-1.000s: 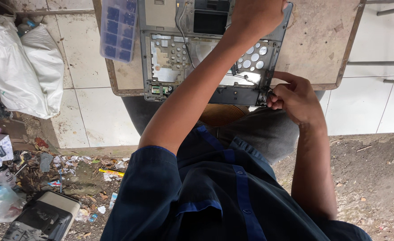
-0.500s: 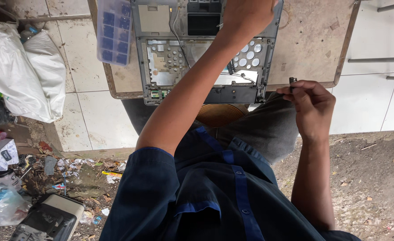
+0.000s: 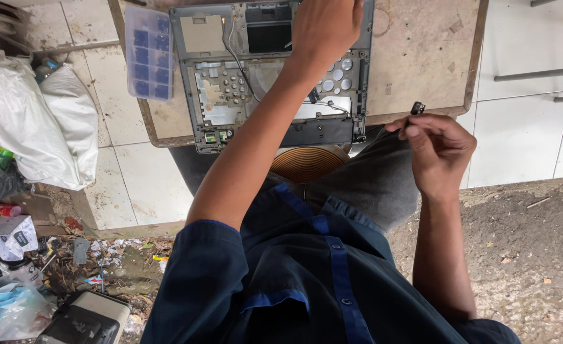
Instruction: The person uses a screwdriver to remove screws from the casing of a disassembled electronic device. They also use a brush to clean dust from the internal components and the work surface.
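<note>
Seen from above, the left hand [image 3: 326, 28] presses flat on an opened laptop base [image 3: 275, 70] lying on a worn table [image 3: 422, 57], its fingers out of frame, so whether they grip is unclear. The right hand [image 3: 438, 153], off the table's near edge, pinches a small dark part [image 3: 416, 107] at its fingertips. Steady pressure on the base and a firm pinch should keep both secure.

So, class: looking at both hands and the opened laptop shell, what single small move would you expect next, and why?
Probably the right hand carries the small black part pinched in its fingers to the clear compartment box. That part is already off the laptop shell, held clear of the table edge, while the left hand steadies the shell.
</note>
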